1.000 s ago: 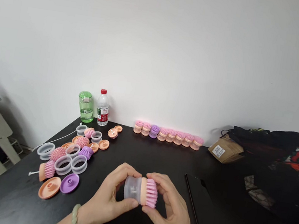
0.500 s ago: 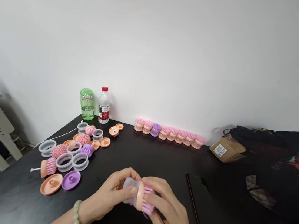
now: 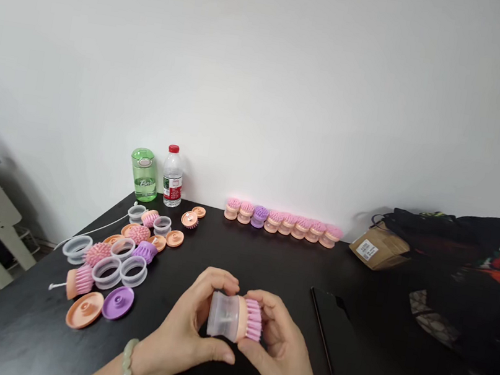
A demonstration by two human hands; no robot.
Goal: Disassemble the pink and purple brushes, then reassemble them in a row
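Between my hands a scrub brush (image 3: 236,318) lies on its side above the black table, its clear cup-shaped body to the left and its peach collar and pink bristles to the right. My left hand (image 3: 182,328) curves around the clear body, with its thumb below. My right hand (image 3: 279,352) grips the collar and bristle end, thumb underneath and fingers behind. Left of my hands lie loose brush parts: clear rings (image 3: 107,273), pink bristle heads (image 3: 98,254), a purple bristle head (image 3: 145,251), a peach disc (image 3: 84,310) and a purple disc (image 3: 118,303).
A row of assembled brushes (image 3: 273,221) stands along the wall. At the back left are a green bottle (image 3: 144,175) and a red-capped water bottle (image 3: 173,179). To the right lie a dark tablet (image 3: 344,339), a paper bag (image 3: 379,247) and dark cloth (image 3: 471,245).
The brush has turned, showing more of its clear body. My left thumb has moved down off the body's front, and my right fingers have shifted behind the bristles.
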